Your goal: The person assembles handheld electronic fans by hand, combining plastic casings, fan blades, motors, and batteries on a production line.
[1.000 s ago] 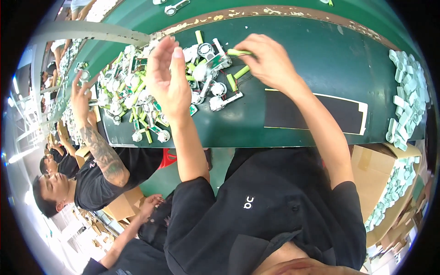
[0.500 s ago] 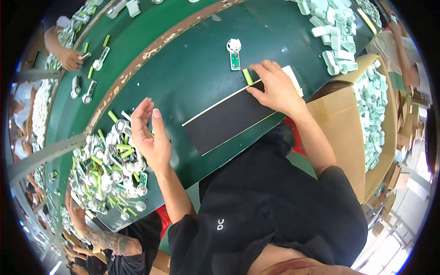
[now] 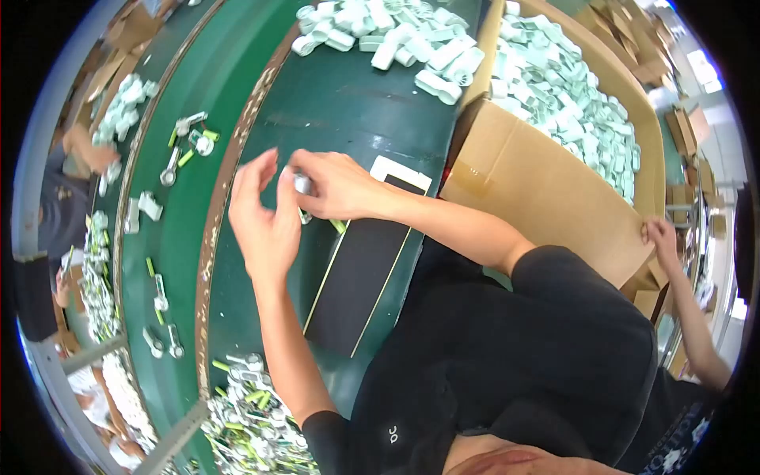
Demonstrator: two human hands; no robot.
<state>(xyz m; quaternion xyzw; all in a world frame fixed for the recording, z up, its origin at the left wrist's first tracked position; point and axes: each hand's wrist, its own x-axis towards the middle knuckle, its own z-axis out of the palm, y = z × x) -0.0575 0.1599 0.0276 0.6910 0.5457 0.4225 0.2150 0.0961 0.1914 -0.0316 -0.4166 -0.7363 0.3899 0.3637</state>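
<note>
My right hand (image 3: 336, 187) is closed on a small white round-headed part (image 3: 302, 184), mostly hidden by its fingers. Close against it, my left hand (image 3: 267, 218) is raised, thumb and fingers apart in a cupped shape; its thumb reaches the part, though I cannot tell whether it touches. Just below the right hand, the end of a light-green cylinder (image 3: 338, 226) shows beside the mat. The long black mat (image 3: 356, 273) with pale yellow edges lies on the green table under my right forearm, a white frame-like piece (image 3: 401, 173) at its far end.
Pale green casings (image 3: 388, 36) are heaped at the table's far end. A cardboard box (image 3: 538, 170) full of them stands at right, another person's hand (image 3: 659, 237) on its flap. White parts with green cylinders pile up (image 3: 257, 419) at lower left. A green conveyor (image 3: 178, 261) runs alongside.
The view has turned to the right. My right hand has left the mat and come to my left hand. The white part with a circuit board that lay on the table is no longer there.
</note>
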